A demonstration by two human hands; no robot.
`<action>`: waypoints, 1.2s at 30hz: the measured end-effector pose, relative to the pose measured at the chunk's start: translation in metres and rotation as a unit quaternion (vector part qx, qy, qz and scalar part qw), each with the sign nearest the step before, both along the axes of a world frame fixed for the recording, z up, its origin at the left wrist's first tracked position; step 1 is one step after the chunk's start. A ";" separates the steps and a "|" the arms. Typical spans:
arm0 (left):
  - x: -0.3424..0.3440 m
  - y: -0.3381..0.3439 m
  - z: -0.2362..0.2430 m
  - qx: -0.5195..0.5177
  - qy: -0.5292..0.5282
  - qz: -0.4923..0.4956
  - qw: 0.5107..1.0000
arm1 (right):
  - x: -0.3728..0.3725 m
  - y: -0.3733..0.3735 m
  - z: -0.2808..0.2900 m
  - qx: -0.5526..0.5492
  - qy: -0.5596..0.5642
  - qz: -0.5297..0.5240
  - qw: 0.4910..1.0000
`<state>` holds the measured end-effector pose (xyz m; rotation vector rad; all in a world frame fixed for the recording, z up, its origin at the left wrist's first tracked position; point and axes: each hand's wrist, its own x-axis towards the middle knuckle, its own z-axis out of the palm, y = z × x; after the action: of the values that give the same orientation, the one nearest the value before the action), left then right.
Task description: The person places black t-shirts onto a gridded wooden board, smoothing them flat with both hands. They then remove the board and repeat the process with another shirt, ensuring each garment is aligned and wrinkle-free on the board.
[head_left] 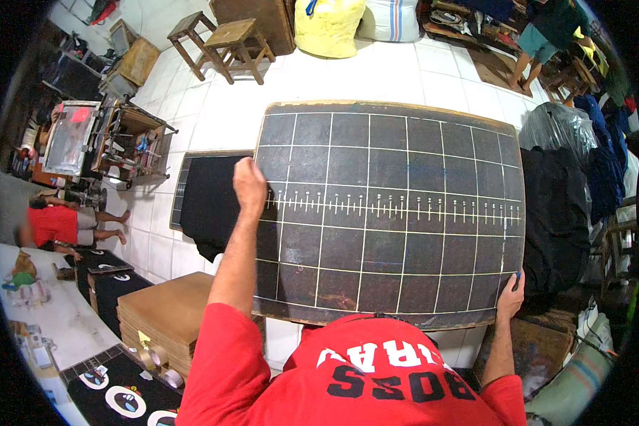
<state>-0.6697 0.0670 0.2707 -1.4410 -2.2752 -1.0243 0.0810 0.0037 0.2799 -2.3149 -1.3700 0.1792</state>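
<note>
A large dark board [383,245] with a white painted grid and a ruled scale across its middle lies in front of me. My left hand [250,188] is closed at its left edge, beside a black cloth [213,195]; whether the fingers grip the board's edge or the cloth cannot be made out. The cloth lies over a second gridded board [179,190] and hangs down at its near side. Down at the near right corner of the large board, my right hand [509,298] is closed around a small dark blue object [517,281], slim like a pen.
Stacked brown boards [167,312] and tape rolls [153,358] stand near left, beside printed black pieces [117,394]. Black cloth [557,213] is heaped right of the board. Wooden stools [240,44] and a yellow sack [328,28] stand beyond. A person [57,226] works at left, another [547,42] far right.
</note>
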 end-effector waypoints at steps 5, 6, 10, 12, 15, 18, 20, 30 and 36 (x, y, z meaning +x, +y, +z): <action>-0.059 -0.050 -0.016 0.043 -0.288 0.133 0.947 | 0.005 0.000 -0.008 0.013 0.000 0.006 1.000; -0.066 -0.067 -0.021 0.039 -0.297 0.131 0.945 | 0.006 0.000 -0.009 0.015 -0.003 0.008 1.000; -0.082 -0.154 -0.056 -0.043 -0.395 0.173 0.901 | 0.007 -0.001 -0.008 0.012 -0.005 0.014 1.000; -0.089 -0.210 -0.082 -0.117 -0.406 0.198 0.884 | 0.006 -0.001 -0.007 0.005 0.010 0.011 1.000; -0.103 -0.294 -0.125 -0.327 -0.341 0.269 0.839 | 0.005 0.001 -0.007 -0.002 -0.007 0.006 1.000; -0.106 -0.341 -0.149 -0.373 -0.376 0.288 0.798 | 0.006 0.002 -0.009 -0.012 -0.009 -0.014 1.000; -0.092 -0.349 -0.137 -0.374 -0.394 0.333 0.771 | 0.007 0.001 -0.009 -0.005 -0.019 -0.002 1.000; 0.075 -0.138 0.017 -0.090 0.022 -0.117 0.989 | -0.010 0.002 0.007 -0.007 0.007 -0.012 1.000; 0.064 -0.090 0.038 -0.305 0.022 0.060 0.950 | -0.007 -0.002 0.014 -0.026 0.027 -0.006 0.999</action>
<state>-0.6053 -0.0226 0.3088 -1.4722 -2.7418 -0.2428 0.0737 0.0015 0.2935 -2.3426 -1.3405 0.2737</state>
